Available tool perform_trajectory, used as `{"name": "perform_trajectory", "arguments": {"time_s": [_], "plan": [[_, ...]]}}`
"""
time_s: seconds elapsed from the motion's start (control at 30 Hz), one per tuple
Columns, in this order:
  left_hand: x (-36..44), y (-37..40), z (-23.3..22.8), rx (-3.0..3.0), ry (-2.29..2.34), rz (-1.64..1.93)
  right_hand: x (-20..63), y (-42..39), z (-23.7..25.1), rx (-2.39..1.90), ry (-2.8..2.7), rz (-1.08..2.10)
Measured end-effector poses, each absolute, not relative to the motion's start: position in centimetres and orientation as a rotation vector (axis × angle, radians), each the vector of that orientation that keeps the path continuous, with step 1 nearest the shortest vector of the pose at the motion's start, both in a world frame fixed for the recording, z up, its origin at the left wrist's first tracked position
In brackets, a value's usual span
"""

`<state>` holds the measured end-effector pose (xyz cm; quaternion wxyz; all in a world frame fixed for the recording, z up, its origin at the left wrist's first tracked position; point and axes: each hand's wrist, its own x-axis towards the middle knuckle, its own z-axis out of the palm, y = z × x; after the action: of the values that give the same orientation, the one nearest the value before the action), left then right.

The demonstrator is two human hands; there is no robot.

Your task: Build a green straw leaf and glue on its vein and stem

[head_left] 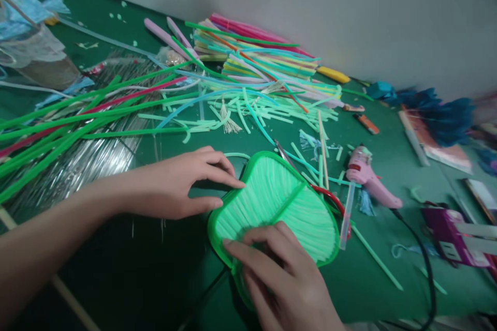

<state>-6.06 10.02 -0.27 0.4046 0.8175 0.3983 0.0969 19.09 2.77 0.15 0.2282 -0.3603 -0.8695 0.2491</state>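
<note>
A leaf-shaped green panel [267, 186], seemingly made of fuzzy pipe cleaners, lies on the green table with a darker green rim and a raised line across it. My left hand [194, 181] reaches in from the left; its index fingertip rests on the panel's upper-left rim, with the thumb apart from it near the edge. Over the lower edge, my right hand [287, 274] has its fingers bent and closed on the rim, where more green material hangs down. Its thumb is mostly hidden. Red-handled pliers or scissors [330, 196] lie partly beneath the panel.
Bundled pipe cleaners [264, 57] and cut light-green pieces [205, 124] cover the back. Long green stems [97, 114] lie over silvery wires [104, 155] at left. A pink glue gun [368, 178], its black cord, an orange lighter [367, 124] and a purple box [450, 235] sit right.
</note>
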Motion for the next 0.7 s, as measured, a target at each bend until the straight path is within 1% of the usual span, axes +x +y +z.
{"name": "perform_trajectory", "arguments": {"time_s": [0.7], "plan": [[-5.76, 9.84, -0.45, 2.058, 1.031, 0.263, 19.01, 2.43, -0.16, -0.976, -2.423, 0.646]]}}
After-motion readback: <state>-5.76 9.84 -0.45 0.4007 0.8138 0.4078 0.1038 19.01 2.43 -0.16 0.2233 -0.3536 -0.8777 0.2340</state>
